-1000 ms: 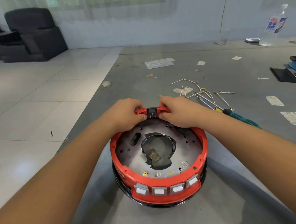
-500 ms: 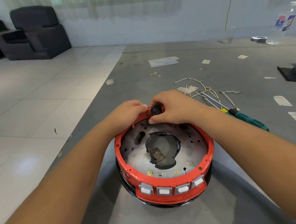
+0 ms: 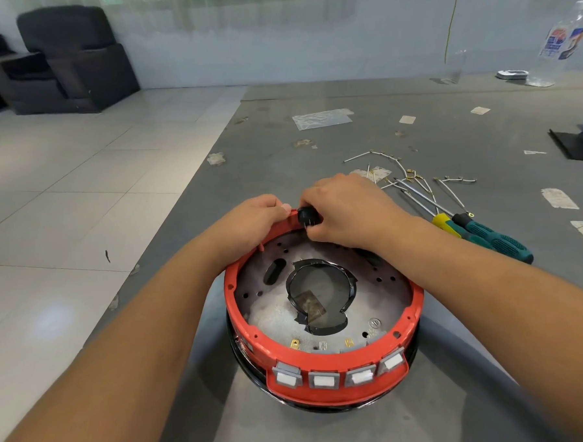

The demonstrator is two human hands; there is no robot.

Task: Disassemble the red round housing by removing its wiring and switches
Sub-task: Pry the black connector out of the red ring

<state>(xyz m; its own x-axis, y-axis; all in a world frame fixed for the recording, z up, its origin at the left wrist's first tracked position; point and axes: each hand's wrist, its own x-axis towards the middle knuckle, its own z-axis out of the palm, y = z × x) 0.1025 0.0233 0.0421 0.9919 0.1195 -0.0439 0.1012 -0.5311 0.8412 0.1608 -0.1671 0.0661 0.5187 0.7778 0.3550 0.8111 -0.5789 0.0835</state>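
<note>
While the left hand [image 3: 256,219] grips the red housing [image 3: 326,393] rim, the right hand [image 3: 347,211] fingers pinch the black switch [image 3: 307,216]; yanking crookedly could snap its clips.

Red housing [image 3: 329,393], black switch [image 3: 307,216], white-faced grey switches [image 3: 338,375].

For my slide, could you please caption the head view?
Two hands work a black switch out of the red round housing's far rim.

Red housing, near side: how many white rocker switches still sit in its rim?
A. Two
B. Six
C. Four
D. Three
C. Four grey-framed white switches sit side by side in the near rim of the red housing.
</note>
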